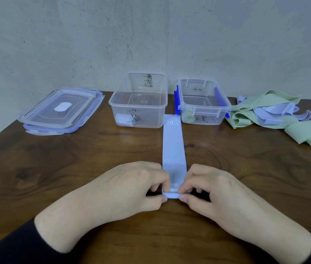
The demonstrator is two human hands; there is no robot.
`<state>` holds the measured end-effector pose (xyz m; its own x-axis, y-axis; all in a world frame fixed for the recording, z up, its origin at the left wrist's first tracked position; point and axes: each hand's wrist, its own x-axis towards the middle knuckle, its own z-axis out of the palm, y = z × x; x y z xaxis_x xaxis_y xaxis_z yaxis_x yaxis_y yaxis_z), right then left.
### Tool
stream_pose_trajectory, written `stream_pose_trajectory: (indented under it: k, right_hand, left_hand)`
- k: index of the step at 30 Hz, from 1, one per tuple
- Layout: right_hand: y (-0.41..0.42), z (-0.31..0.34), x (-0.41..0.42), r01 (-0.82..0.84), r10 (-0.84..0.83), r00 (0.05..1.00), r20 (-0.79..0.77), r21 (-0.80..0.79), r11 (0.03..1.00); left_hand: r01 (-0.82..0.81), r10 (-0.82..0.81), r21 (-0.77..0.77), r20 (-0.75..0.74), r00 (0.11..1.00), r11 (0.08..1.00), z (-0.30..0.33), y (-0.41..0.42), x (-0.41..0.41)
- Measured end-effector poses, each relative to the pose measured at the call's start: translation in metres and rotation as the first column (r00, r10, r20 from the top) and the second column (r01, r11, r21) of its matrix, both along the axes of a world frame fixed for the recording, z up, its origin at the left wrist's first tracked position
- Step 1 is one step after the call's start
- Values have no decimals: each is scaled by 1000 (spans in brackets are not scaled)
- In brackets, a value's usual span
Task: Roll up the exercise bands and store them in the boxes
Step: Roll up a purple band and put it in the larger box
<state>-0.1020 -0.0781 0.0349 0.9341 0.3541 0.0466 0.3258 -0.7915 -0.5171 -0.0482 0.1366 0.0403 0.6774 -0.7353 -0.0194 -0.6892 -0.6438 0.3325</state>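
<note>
- Left hand [131, 185] and right hand [213, 189] pinch blue band's [173, 147] near end, starting a tight roll.
- Band points to 12 o'clock, laid flat for even rolling.

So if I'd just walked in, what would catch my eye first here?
Probably the two hands, left hand and right hand, pinching the near end of a long pale blue band marked 20 LB, which lies flat across the wooden table toward the wall. Beyond it stand two clear boxes with handwriting, and a tangled heap of green and blue bands sits at the far right.
</note>
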Motion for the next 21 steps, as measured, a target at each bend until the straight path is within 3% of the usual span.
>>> stream_pose_trajectory:
  k: [21]
  right_hand:
    - [0,-3,3,58,-57,998,24,-40,998]
  left_hand:
    - [-43,44,-19,49,998,999,-2,-1,1]
